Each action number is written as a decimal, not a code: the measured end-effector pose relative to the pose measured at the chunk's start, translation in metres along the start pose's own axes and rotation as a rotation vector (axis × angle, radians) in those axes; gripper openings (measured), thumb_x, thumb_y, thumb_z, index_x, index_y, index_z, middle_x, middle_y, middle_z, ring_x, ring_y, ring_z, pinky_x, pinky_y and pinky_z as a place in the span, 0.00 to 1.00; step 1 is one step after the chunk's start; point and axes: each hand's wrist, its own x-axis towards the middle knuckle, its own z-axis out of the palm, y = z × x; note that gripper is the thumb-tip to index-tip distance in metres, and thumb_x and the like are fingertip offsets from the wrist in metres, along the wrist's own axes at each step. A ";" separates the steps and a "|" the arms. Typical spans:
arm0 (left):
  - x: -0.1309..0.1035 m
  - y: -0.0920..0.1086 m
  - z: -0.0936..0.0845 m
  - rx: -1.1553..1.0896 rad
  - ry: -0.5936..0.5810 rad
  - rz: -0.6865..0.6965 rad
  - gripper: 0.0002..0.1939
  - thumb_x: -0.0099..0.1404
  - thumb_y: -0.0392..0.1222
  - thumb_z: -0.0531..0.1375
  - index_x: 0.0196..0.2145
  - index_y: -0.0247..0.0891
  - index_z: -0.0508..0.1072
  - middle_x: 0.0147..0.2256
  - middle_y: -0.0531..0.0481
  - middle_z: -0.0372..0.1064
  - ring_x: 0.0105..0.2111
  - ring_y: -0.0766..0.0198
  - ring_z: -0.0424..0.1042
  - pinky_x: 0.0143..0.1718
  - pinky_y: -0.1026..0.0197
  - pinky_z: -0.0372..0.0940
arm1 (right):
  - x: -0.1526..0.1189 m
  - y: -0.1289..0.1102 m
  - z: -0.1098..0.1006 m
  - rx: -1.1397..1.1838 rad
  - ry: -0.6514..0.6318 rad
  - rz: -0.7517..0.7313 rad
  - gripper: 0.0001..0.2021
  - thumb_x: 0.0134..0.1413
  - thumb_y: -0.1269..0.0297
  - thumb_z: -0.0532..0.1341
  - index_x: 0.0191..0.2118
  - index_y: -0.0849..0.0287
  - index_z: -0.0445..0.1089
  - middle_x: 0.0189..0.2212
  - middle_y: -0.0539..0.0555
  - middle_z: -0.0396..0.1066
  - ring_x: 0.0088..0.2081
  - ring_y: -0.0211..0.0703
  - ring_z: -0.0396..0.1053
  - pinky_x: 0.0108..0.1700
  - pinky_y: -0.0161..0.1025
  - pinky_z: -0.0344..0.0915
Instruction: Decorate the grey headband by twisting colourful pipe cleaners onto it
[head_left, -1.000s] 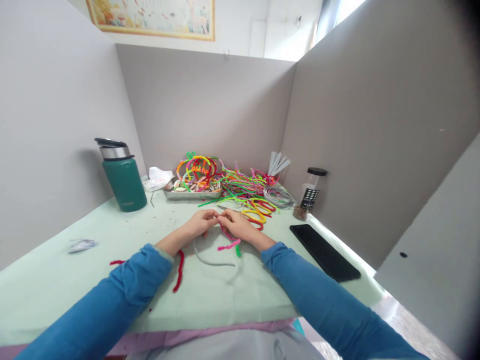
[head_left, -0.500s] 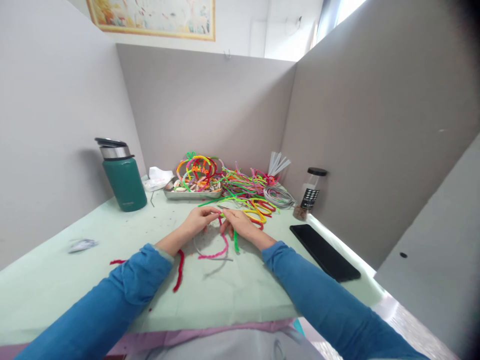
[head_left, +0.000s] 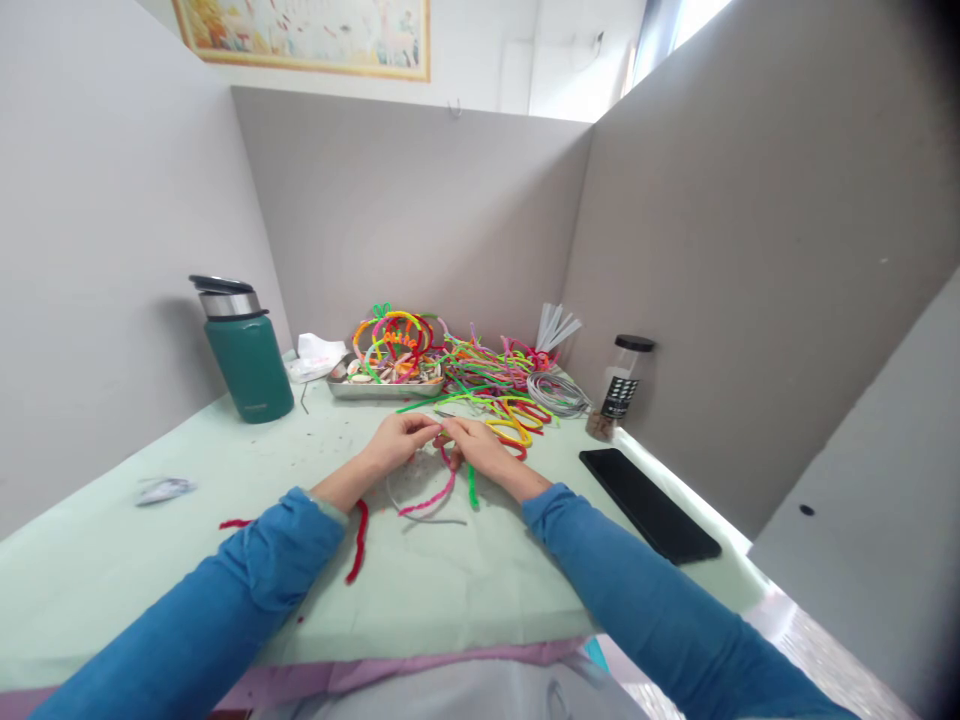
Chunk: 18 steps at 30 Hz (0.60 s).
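My left hand (head_left: 399, 441) and my right hand (head_left: 481, 450) meet fingertip to fingertip above the table, both closed in a pinch on a pink pipe cleaner (head_left: 439, 497). Its loose end hangs below the fingers in a curve. A thin grey wire (head_left: 442, 521) bends below the hands. The tip of a green pipe cleaner (head_left: 472, 487) sticks out under my right hand. Behind the fingertips shows a small dark pointed thing (head_left: 444, 413), mostly hidden. Near my left forearm lies a dark red pipe cleaner piece (head_left: 360, 541).
Behind the hands stand a metal tray (head_left: 386, 391) with pipe-cleaner rings and a heap of colourful pipe cleaners (head_left: 491, 365). A green bottle (head_left: 251, 368) is at left. On the right are a black-lidded jar (head_left: 619, 390) and a black phone (head_left: 649, 505). Grey partitions (head_left: 412, 200) surround the table.
The fingertips have drawn closer together, covering the pinched spot more. The pink pipe cleaner's hanging end has shifted and straightened slightly. The forearms have hardly moved.
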 end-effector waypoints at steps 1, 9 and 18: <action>0.000 0.000 0.000 -0.003 -0.008 0.000 0.22 0.55 0.56 0.55 0.33 0.32 0.72 0.19 0.56 0.57 0.16 0.74 0.54 0.15 0.70 0.53 | 0.000 -0.001 0.000 -0.017 0.013 -0.004 0.19 0.59 0.52 0.46 0.38 0.60 0.66 0.31 0.53 0.70 0.19 0.31 0.64 0.24 0.30 0.60; 0.000 -0.001 0.003 -0.028 -0.104 -0.010 0.21 0.54 0.54 0.56 0.36 0.33 0.72 0.21 0.56 0.59 0.16 0.75 0.55 0.15 0.70 0.54 | 0.001 -0.007 0.000 -0.057 0.085 -0.087 0.18 0.58 0.53 0.48 0.45 0.58 0.65 0.40 0.54 0.69 0.31 0.36 0.68 0.35 0.35 0.63; 0.000 -0.001 0.002 0.046 -0.105 -0.023 0.18 0.55 0.52 0.55 0.32 0.33 0.72 0.24 0.53 0.65 0.15 0.74 0.56 0.15 0.70 0.54 | -0.003 -0.013 0.000 -0.264 0.160 -0.254 0.17 0.58 0.57 0.50 0.49 0.58 0.65 0.49 0.57 0.63 0.50 0.41 0.60 0.52 0.41 0.54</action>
